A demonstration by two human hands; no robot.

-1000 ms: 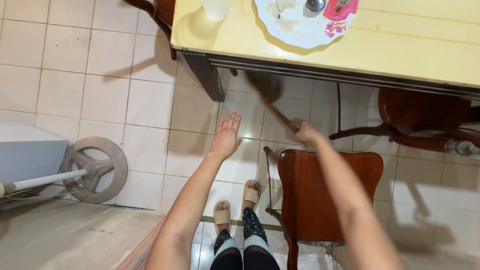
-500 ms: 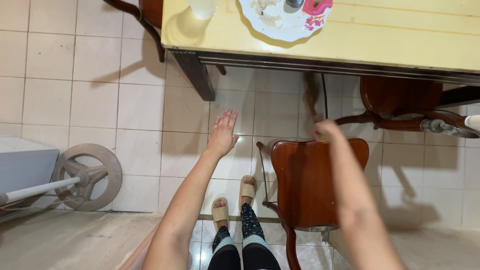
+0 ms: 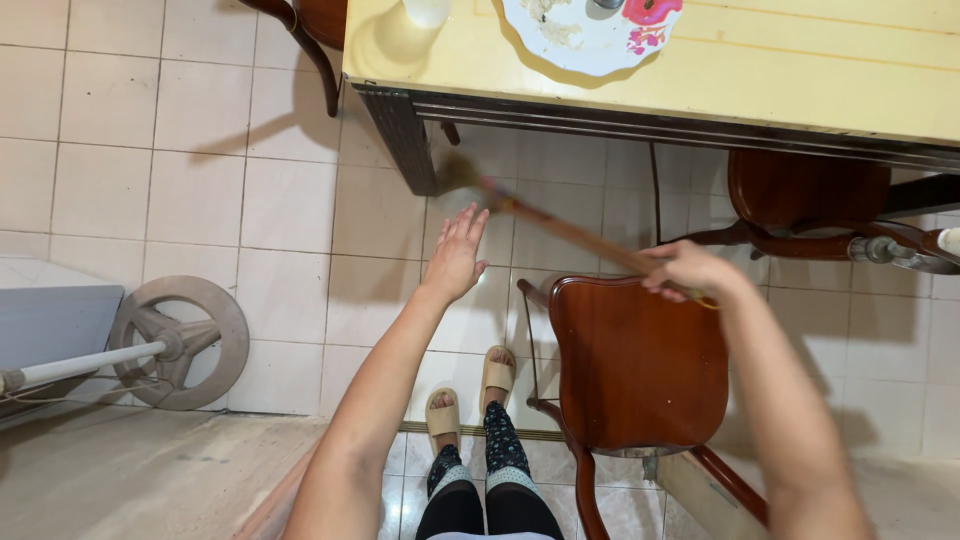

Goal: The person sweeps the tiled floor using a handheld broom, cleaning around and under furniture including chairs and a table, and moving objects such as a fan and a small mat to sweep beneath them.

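Observation:
My right hand point(image 3: 688, 270) grips the wooden handle of a broom point(image 3: 565, 230) above the back of a dark wooden chair point(image 3: 635, 360). The broom's blurred bristle end point(image 3: 458, 176) sits on the tiled floor under the table's edge, beside the dark table leg point(image 3: 405, 140). My left hand point(image 3: 457, 252) is stretched forward over the floor with flat, spread fingers, holding nothing, just below the broom's head. My sandalled feet point(image 3: 470, 395) stand left of the chair.
A yellow table point(image 3: 800, 80) spans the top with a dirty plate point(image 3: 590, 30) and a cup point(image 3: 427, 10). A second chair point(image 3: 810, 195) sits under it at right. A round fan base point(image 3: 180, 340) and a grey box point(image 3: 50, 320) lie at left.
The broom's head has swung left, from under the table's middle to beside the table leg. My right hand shifted slightly right and down. My left hand stayed outstretched.

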